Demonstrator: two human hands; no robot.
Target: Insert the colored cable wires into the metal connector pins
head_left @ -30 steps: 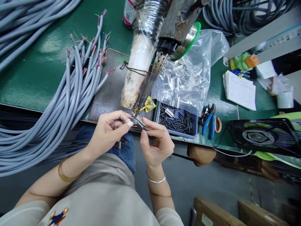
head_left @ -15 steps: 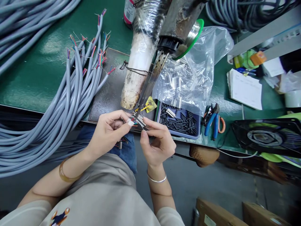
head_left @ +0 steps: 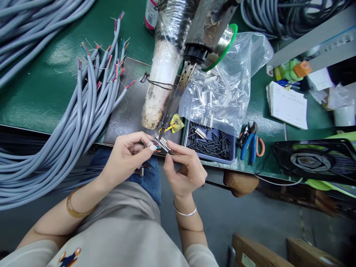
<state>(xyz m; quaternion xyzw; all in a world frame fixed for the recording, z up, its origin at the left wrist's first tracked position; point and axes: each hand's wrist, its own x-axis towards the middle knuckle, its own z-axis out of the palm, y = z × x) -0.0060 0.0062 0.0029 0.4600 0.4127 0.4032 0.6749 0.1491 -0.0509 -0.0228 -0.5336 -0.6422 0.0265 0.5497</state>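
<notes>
Your left hand (head_left: 130,152) was closed in a pinch, thumb against fingers, on a few thin coloured wires (head_left: 155,142). Your right hand (head_left: 186,168) pinched the outer end of a small pinned connector (head_left: 164,145), its thumb just below the row. The two hands sat near each other but apart, with the work bridging the gap at the bench's front edge. This split grip probably let you set the wires with one side and steady the pin row with the other.

The connector lay directly under the tip of the soldering iron (head_left: 182,83), which pointed down from above; its fixed mounting presumably left both hands free. (Whether tip and pin touched could not be told from this view.) A pale tube (head_left: 161,70) ended beside the iron, perhaps to draw off fumes.

To your left, grey cables (head_left: 91,89) lay with their stripped ends fanned across the bench, apparently for ready picking. To your right, a blue tray (head_left: 217,160) of black sleeves (head_left: 215,146) stood within easy reach, the clear bag (head_left: 236,92) of metallic parts overlapping its rear.
</notes>
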